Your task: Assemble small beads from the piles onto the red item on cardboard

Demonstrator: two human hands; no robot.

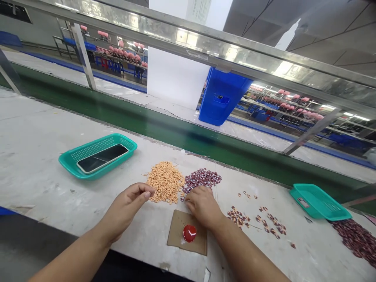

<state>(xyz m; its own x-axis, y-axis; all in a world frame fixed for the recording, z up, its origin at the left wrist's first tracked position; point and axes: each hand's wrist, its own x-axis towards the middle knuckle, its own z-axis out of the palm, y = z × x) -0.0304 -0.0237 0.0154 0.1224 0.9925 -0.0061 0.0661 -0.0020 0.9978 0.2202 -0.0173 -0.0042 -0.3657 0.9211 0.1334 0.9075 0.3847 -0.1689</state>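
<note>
Left hand [133,201] pinches, right hand [205,207] curls by small purple pieces [203,177], contents unclear. Grey tabletop [32,156] opens leftward; printed sheet [198,9] illegible.

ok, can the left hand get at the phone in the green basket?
Probably yes: nothing visible stands between the left hand and the green basket, whose open top leaves the phone uncovered.

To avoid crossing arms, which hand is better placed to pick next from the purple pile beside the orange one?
Likely the right hand: it is at the near edge of the purple pile, while the left hand is beside the orange pile.
</note>
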